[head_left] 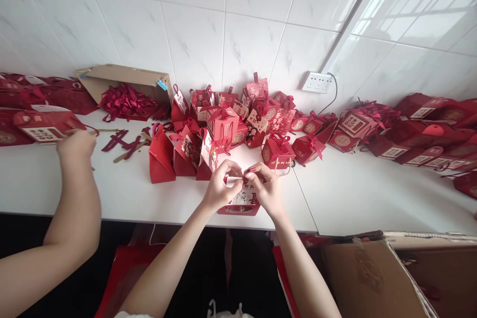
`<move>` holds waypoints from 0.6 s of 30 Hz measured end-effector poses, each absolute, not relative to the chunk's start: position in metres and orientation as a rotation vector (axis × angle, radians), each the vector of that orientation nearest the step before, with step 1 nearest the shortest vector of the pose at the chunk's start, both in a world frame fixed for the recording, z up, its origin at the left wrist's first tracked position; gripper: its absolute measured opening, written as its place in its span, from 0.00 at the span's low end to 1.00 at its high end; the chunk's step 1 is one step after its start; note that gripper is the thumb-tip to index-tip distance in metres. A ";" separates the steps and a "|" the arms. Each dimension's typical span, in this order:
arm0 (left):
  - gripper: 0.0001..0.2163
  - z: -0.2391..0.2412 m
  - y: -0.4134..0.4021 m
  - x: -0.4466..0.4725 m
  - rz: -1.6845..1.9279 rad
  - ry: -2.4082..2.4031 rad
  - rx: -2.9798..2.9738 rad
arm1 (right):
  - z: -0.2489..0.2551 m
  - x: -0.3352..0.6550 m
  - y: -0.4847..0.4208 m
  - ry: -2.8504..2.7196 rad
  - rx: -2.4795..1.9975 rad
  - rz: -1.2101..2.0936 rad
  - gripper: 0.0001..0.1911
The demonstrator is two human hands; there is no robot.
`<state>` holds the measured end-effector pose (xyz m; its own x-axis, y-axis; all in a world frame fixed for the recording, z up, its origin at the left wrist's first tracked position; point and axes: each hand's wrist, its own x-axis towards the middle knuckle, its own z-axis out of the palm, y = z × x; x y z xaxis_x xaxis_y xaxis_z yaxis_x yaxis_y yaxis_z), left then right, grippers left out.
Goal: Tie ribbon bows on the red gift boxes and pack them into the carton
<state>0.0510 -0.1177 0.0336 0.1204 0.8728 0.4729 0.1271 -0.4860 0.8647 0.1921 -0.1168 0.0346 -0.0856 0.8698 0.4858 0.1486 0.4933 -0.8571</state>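
Observation:
A small red gift box (242, 208) with a white printed front stands near the table's front edge, between my two hands. My left hand (222, 188) is closed at the left of its top, with thumb and fingers on the pale upper flap. From the right, my right hand (265, 188) pinches a short dark red ribbon (252, 170) just above the box's top. The fingertips of both hands almost meet there and partly cover the top. Just behind stand red triangular boxes (162, 156) and a small red box with a rope handle (276, 151).
Many red gift boxes (257, 89) crowd the wall side. A cardboard box of ribbons (128, 102) lies behind loose ribbons (124, 144). Another person's hand (77, 146) touches a red box at left. More boxes (421, 134) are stacked right, above an open carton (357, 273).

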 end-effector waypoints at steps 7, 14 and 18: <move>0.04 0.032 -0.117 0.047 1.372 0.942 1.806 | 0.034 0.193 -0.117 -1.561 -0.894 0.792 0.10; 0.05 0.026 -0.113 0.046 1.426 0.918 1.848 | 0.033 0.193 -0.114 -1.466 -0.900 0.843 0.12; 0.05 0.025 -0.112 0.045 1.407 0.906 1.857 | 0.031 0.204 -0.116 -1.616 -0.910 0.815 0.10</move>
<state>0.0454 -0.1121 0.0250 0.1929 0.8220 0.5358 0.1479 -0.5641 0.8123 0.2039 -0.1161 0.0313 -0.1487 0.8772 0.4565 0.1546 0.4766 -0.8654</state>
